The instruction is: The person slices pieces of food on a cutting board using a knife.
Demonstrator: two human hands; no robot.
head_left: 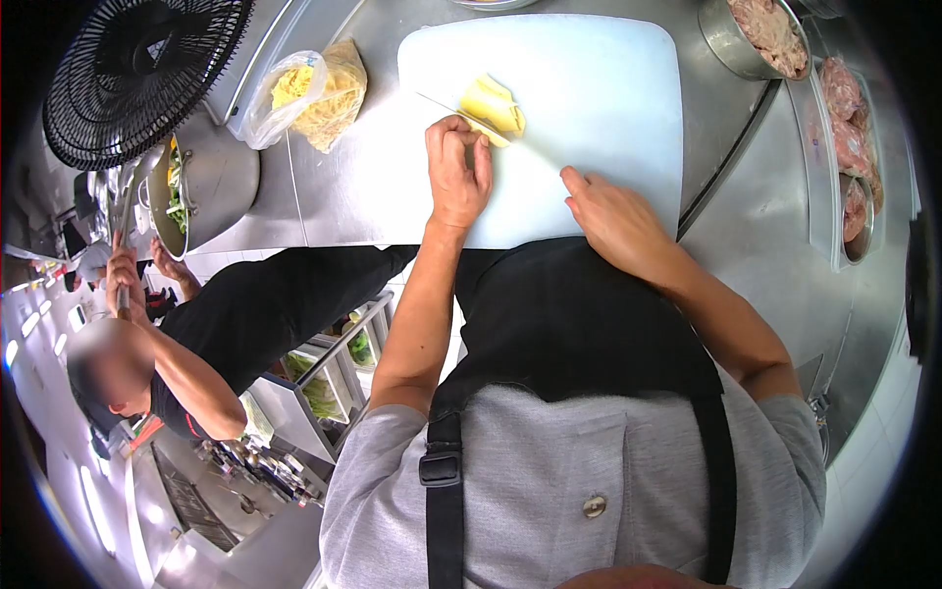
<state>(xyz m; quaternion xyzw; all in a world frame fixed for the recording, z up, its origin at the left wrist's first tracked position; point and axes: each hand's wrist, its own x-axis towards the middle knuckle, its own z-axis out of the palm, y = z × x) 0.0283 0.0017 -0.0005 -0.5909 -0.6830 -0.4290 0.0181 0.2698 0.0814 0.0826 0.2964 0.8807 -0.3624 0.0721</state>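
We see a clear plastic bag (319,93) of yellow shreds lying left of the white cutting board (589,93). Farther left, a big steel pot (224,169) holds green, yellow and red pieces. At the far right, a round steel container (724,41) is filled with chopped, pale pink meat (765,29); near it, a clear plastic tub (816,187) holds bagged meat (842,103) and a smaller metal container (862,239). Below the counter on the left, drawers (287,407) hold leafy greens (319,398).

Soft yellow food (496,103) lies on the left-middle of the board. Our left hand (459,172) has its fingers curled in, touching the near side of the food and covering part of it; we cannot tell how firmly they grip. Our right hand (613,211) rests near the board's near right side, fingers close together; whether they hold anything, we cannot tell.

A black fan (147,69) blocks the far left corner. A co-worker (260,294) leans in by the pot, one hand (123,275) at a handle.

At the far edge, a bowl (496,4) is cut off. Glare on the board hides detail between our hands.
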